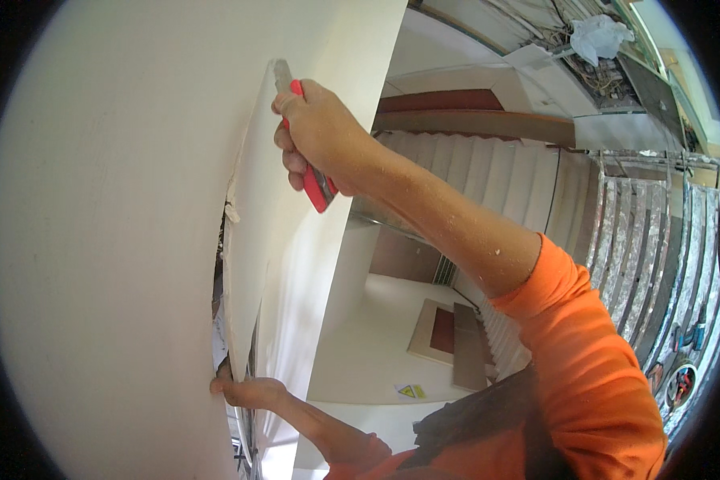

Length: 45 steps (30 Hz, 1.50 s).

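Orange sleeve [596, 352] foremost; right hand [316, 132] encircles red knife [318, 194] (ends protruding).

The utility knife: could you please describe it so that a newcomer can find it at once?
Find the large white panel filling the picture's left side. Near its upper right, the right hand grips the utility knife, its grey tip pointing upward. Its bright red handle stands out against the pale panel.

Mostly hidden inside right grip [320, 132]: red knife [321, 197]. Partly lost in dark gap [218, 280]: fingers of left grip [252, 393]. Cut off by lower edge: left orange sleeve [364, 461]. Too small to tell: contents [682, 383] of bucket [694, 374].
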Available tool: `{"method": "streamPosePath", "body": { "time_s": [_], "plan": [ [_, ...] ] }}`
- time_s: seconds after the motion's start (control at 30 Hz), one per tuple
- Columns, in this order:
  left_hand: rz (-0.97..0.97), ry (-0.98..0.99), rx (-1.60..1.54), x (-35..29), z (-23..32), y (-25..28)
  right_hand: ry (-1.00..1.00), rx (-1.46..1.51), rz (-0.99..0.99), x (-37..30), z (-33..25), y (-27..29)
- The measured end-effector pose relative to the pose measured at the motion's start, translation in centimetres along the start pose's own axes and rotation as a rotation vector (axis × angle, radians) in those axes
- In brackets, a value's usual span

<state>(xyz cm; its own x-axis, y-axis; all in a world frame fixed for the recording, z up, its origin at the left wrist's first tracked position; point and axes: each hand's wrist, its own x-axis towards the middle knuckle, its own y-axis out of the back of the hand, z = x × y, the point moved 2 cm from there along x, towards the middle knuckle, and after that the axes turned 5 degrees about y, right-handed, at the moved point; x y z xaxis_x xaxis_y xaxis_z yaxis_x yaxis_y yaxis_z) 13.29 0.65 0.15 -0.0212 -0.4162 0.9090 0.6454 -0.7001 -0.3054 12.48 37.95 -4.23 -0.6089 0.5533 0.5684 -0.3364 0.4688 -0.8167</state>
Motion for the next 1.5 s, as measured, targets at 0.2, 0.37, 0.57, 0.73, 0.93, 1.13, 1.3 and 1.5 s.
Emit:
{"method": "streamPosePath", "body": {
  "time_s": [0.2,0.37,0.57,0.73,0.93,1.13,1.3,1.5],
  "plan": [
    [-0.075,0.078,-0.110,-0.2,-0.6,-0.2,-0.063,0.064,-0.033,-1.3,1.0,-0.6],
    [-0.110,0.068,-0.145,0.1,0.0,0.1,-0.125,0.051,-0.052,-3.3,1.2,-2.1],
    [-0.106,0.048,-0.047,0.6,-2.1,0.7,-0.218,-0.150,-0.136,-7.3,4.0,-2.1],
    [-0.037,0.023,-0.093,1.0,-2.2,0.4,0.023,-0.095,0.142,-4.8,7.0,-2.1],
    [-0.100,-0.084,-0.026,1.0,-1.8,1.6,0.006,-0.047,0.071,-3.7,7.2,-4.9],
    [-0.188,-0.135,-0.025,0.9,-1.7,2.1,0.217,-0.345,0.005,-3.6,7.6,-3.4],
    [-0.196,-0.154,0.103,0.3,-0.8,2.3,0.288,-0.346,0.013,-3.6,9.6,-4.4],
    [-0.356,-0.338,0.234,0.0,1.8,2.7,0.091,-0.202,-0.054,-4.1,9.8,-4.8]
  ]
}}
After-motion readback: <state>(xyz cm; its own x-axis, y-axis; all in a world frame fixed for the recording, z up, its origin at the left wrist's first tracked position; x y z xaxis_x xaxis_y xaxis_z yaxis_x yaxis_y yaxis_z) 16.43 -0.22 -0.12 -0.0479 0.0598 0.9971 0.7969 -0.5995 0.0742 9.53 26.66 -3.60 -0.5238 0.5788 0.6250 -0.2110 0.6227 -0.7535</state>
